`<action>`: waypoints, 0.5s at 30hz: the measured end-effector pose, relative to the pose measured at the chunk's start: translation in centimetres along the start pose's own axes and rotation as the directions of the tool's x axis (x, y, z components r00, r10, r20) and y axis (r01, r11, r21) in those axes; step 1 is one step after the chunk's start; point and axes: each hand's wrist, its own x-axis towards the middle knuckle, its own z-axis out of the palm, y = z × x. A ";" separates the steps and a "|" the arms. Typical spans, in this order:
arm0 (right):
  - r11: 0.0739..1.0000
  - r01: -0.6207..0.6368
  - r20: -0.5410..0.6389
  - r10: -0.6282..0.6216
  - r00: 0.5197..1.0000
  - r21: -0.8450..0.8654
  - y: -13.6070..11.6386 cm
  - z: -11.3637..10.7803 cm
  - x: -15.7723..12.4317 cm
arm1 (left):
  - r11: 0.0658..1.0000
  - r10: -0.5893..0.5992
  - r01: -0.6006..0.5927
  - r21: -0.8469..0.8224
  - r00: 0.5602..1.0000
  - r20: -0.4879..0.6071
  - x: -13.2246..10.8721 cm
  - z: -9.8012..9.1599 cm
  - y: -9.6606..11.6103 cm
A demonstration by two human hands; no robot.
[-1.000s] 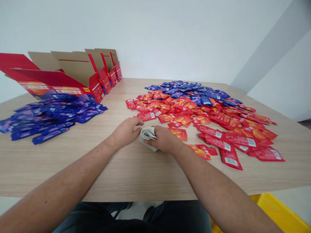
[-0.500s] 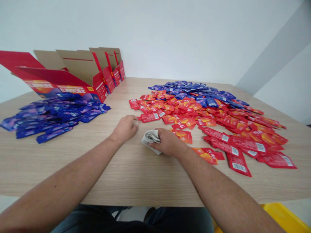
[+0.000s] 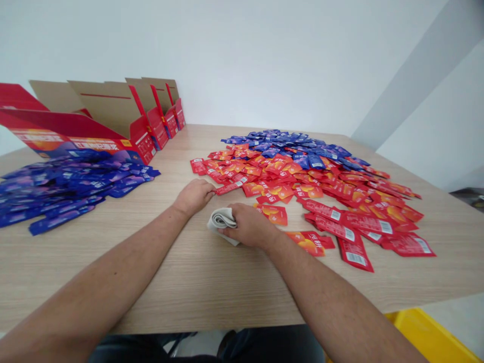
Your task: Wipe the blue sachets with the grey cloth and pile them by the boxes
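Note:
My left hand point(image 3: 195, 195) pinches the left end of a red packet point(image 3: 231, 186) at the near left edge of the red pile. A rolled grey-white cloth point(image 3: 222, 220) is gripped in my right hand point(image 3: 247, 225), just above or on the table in front of me. Right beside that hand lies an orange-red packet point(image 3: 275, 214), and another point(image 3: 310, 243) is nearer my right forearm. The fingertips of my right hand are partly hidden behind the cloth.
Blue packets point(image 3: 71, 184) are heaped at the left, before open red cartons point(image 3: 141, 141). A big pile of red packets point(image 3: 355, 189) spreads to the right, with blue packets point(image 3: 280, 141) behind. A yellow container point(image 3: 427, 335) stands below the table edge point(image 3: 212, 325).
The view has shifted slightly rightward. My left hand has lifted or turned the red packet's end, so the packet now slants. My right hand still grips the cloth.

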 end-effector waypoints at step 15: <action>0.872 0.011 -0.060 0.021 0.998 0.490 -0.2 -1.0 -0.7 | 0.249 -0.462 0.177 -0.952 0.886 0.044 -5.5 -5.2 6.0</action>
